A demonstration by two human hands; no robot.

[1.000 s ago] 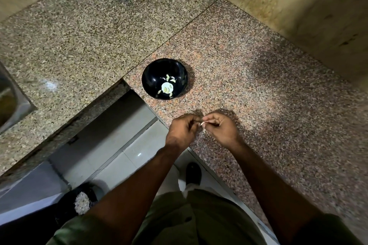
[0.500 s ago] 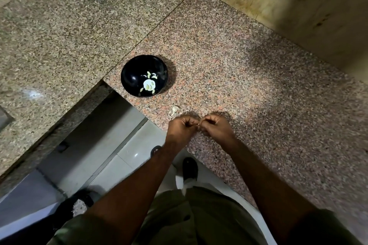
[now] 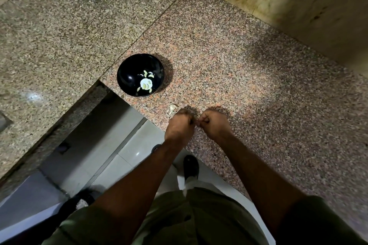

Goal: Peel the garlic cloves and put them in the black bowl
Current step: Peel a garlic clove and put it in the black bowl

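— Both fists, left hand [image 3: 180, 124] and right hand [image 3: 214, 123], curl together; whatever they pinch is hidden.
— Progress?
— Several peeled cloves [image 3: 146, 83] lie in the black bowl [image 3: 127, 69], far-left; one garlic piece [image 3: 172, 108] waits on the granite counter [image 3: 249, 85] beside the left hand.

A glossy black bowl [image 3: 127, 73] with pale cloves [image 3: 146, 83] sits on pink-speckled granite counter [image 3: 239, 65].
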